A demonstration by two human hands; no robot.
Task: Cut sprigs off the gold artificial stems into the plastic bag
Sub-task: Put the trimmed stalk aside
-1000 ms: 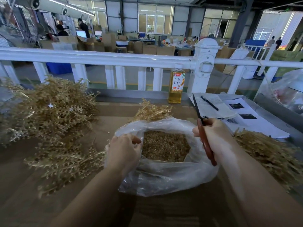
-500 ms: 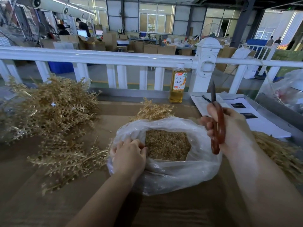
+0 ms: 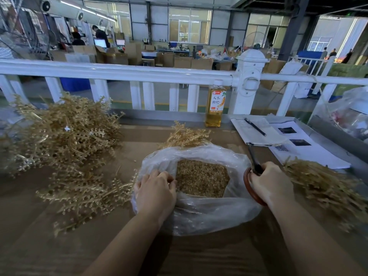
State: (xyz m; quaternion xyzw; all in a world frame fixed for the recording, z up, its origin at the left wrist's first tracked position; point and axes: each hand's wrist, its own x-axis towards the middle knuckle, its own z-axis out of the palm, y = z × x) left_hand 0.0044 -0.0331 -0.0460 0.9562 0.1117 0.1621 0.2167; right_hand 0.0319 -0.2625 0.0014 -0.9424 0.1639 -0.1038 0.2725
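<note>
A clear plastic bag [image 3: 209, 214] lies open in the middle of the table, holding a bed of cut gold sprigs [image 3: 202, 178]. My left hand [image 3: 155, 192] grips the bag's left rim with curled fingers. My right hand [image 3: 267, 181] holds red-handled scissors [image 3: 251, 188] at the bag's right edge, blades pointing away from me. A big heap of gold artificial stems [image 3: 65, 140] covers the left of the table. A smaller bunch of gold stems [image 3: 185, 136] lies just behind the bag. More gold stems [image 3: 322, 186] lie at the right.
A bottle of yellow drink [image 3: 215, 106] stands at the table's back edge by a white railing [image 3: 139, 73]. Papers with a pen [image 3: 255, 127] lie at the back right. Another plastic bag [image 3: 350, 114] sits at the far right.
My right hand has come down with the scissors from a raised position to the bag's right edge. My left hand stayed on the bag's left rim.
</note>
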